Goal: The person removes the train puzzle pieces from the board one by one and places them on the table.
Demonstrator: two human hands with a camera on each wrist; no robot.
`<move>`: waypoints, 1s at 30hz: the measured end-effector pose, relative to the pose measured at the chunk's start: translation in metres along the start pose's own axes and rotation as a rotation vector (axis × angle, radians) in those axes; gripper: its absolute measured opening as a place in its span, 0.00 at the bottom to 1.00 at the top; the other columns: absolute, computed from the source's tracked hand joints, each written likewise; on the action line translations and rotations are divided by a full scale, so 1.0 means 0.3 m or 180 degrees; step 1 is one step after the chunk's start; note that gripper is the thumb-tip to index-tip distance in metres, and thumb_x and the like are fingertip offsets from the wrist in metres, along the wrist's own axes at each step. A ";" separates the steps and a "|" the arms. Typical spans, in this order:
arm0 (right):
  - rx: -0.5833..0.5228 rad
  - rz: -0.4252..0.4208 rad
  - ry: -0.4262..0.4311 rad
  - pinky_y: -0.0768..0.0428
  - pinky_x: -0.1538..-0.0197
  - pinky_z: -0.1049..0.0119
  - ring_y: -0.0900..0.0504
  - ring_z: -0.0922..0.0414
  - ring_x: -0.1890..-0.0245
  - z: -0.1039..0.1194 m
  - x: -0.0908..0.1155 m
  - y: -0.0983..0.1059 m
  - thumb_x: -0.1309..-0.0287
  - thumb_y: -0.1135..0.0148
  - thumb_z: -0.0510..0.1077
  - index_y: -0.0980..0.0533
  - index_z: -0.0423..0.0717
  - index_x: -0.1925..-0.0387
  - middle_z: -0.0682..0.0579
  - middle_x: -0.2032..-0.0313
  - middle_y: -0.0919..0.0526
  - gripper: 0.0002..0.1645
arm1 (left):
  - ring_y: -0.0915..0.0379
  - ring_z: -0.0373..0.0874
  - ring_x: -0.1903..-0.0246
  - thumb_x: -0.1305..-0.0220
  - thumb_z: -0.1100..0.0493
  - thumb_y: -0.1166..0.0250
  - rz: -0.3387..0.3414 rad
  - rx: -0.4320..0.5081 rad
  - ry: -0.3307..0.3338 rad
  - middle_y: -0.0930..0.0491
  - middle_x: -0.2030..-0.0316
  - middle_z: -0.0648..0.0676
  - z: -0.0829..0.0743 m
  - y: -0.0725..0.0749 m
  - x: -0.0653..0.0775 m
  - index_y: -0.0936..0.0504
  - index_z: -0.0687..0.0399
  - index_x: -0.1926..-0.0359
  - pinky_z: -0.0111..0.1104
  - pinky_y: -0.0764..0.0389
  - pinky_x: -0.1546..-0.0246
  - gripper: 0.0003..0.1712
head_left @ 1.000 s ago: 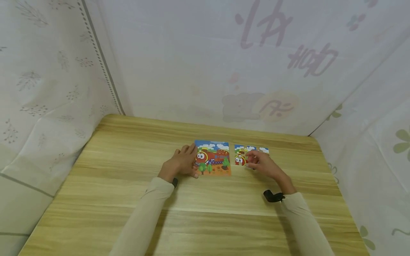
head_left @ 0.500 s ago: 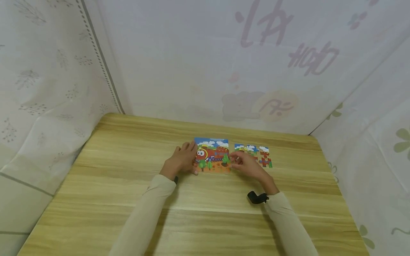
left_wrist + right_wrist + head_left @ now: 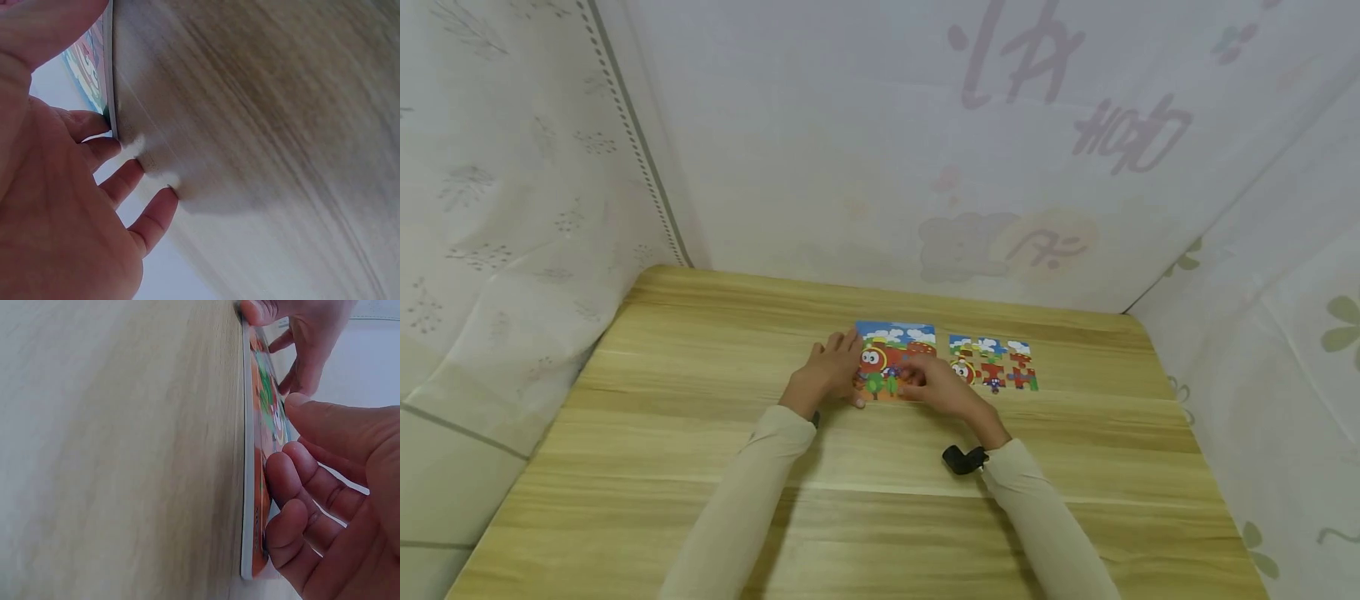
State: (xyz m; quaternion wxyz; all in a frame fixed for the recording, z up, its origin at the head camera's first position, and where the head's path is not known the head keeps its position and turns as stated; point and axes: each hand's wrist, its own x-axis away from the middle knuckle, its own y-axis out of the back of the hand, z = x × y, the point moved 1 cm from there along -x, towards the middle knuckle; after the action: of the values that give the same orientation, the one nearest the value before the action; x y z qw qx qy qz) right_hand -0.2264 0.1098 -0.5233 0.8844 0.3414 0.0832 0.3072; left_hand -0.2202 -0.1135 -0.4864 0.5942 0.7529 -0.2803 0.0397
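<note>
A square puzzle board with a red cartoon train lies on the wooden table. Along its left edge rests my left hand, thumb at the near corner and fingers spread. The left wrist view shows these fingers reaching down to the tabletop beside the board's edge. Over the board's right half is my right hand, hiding part of the picture. Its loosely curled fingers lie at the board's surface in the right wrist view. The thumb stands apart from them, and no piece shows between.
To the board's right, several jigsaw pieces lie in two rows and show parts of the same train. The wooden table has a back edge against a printed white cloth.
My right hand has moved left, from over the jigsaw pieces to over the board, uncovering the pieces. The board has shifted slightly up in the view. My left hand stays at its left edge.
</note>
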 end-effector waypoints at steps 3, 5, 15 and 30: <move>0.0073 -0.0010 0.0026 0.22 0.58 0.64 0.21 0.60 0.64 0.006 -0.009 -0.005 0.37 0.33 0.42 0.21 0.43 0.44 0.51 0.57 0.18 0.20 | 0.64 0.60 0.24 0.49 0.42 0.24 -0.0020 0.0014 0.0003 0.64 0.22 0.63 0.003 -0.001 -0.004 0.58 0.63 0.22 0.58 0.50 0.30 0.69; 0.0109 -0.0024 0.0063 0.21 0.58 0.63 0.21 0.60 0.63 0.012 -0.016 -0.008 0.38 0.32 0.41 0.21 0.42 0.45 0.51 0.58 0.18 0.20 | 0.64 0.60 0.24 0.49 0.42 0.24 -0.0014 0.0012 0.0015 0.64 0.22 0.62 0.004 -0.003 -0.005 0.59 0.63 0.22 0.58 0.50 0.30 0.69; 0.0466 0.0093 0.0141 0.27 0.63 0.66 0.26 0.60 0.68 0.048 -0.055 -0.036 0.43 0.28 0.46 0.21 0.47 0.49 0.54 0.66 0.20 0.21 | 0.65 0.60 0.24 0.49 0.41 0.24 -0.0016 0.0074 -0.0003 0.64 0.21 0.62 0.005 -0.011 -0.011 0.59 0.63 0.22 0.57 0.50 0.30 0.69; 0.0765 0.0130 -0.0170 0.29 0.65 0.64 0.27 0.59 0.69 0.081 -0.068 -0.060 0.42 0.28 0.48 0.23 0.49 0.46 0.56 0.66 0.21 0.23 | 0.63 0.60 0.24 0.49 0.41 0.25 -0.0045 0.0061 -0.0022 0.63 0.22 0.62 0.007 -0.007 0.000 0.58 0.63 0.22 0.57 0.48 0.30 0.68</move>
State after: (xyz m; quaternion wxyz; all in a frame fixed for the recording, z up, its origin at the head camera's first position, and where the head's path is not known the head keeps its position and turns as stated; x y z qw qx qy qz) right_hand -0.2252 0.0737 -0.5178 0.8326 0.4546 0.0889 0.3037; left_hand -0.2200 -0.1152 -0.4888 0.5863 0.7606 -0.2766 0.0355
